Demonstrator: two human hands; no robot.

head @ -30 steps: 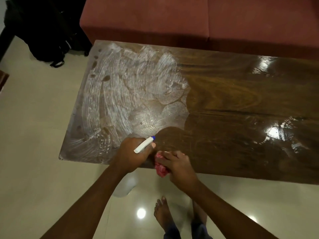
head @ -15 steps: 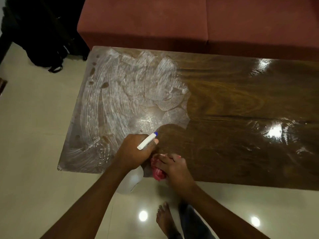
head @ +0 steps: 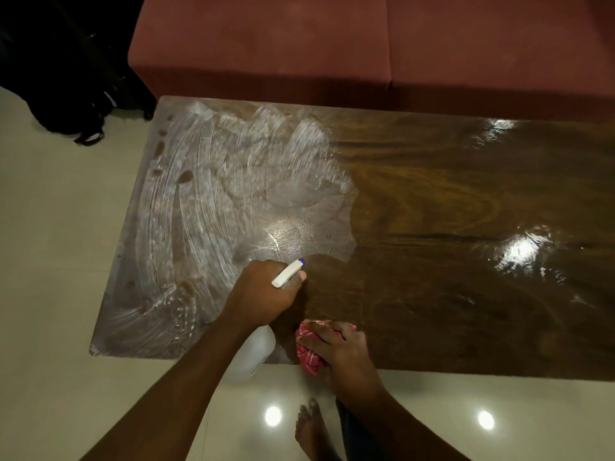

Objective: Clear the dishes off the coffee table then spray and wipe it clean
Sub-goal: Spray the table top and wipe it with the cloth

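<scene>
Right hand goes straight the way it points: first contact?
Probably the left hand gripping the spray bottle, just up-left of it. The right hand holds the red cloth on the table; depth is unclear.

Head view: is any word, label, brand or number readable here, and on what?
None can be read.
The spray bottle in the left hand shows no label from here.
The white marks on the cloth under the right hand are a pattern, not letters.
The table bears only white streaks.

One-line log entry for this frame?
left hand grips spray bottle | right hand holds red cloth on coffee table | white streaks cover its left part
</scene>
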